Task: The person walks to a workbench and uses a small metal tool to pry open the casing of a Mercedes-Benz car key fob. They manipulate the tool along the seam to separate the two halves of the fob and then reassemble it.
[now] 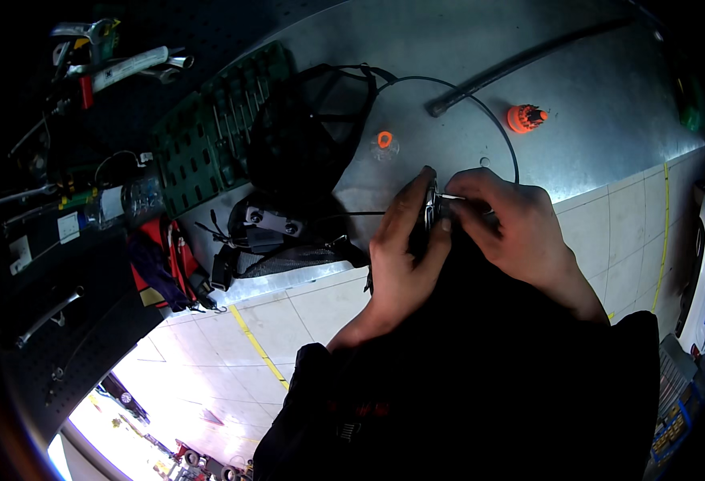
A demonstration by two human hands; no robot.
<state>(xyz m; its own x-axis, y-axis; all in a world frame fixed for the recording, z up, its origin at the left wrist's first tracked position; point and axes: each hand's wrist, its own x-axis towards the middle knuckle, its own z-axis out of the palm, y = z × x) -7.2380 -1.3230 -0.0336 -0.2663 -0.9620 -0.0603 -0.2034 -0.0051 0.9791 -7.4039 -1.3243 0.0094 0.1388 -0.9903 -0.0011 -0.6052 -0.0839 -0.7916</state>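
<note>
While the left hand (401, 260) grips a small dark object (430, 210), the right hand (521, 228) pinches a slim pale rod (451, 196) at its side.

The small dark object (it has a silvery rim; whether it rests on anything, I cannot tell) is between the hands, near the close edge of the metal bench (601, 96); the right fingers are closed round the slim pale rod, whose exact contact is too small to tell, and a thin black cable (506, 132) curves down behind that hand; beyond lie an orange ring-shaped piece (384, 139), an orange-and-black bit holder (522, 119) and a long black tube (529, 64), with a black bag (296, 132) to the left.
</note>
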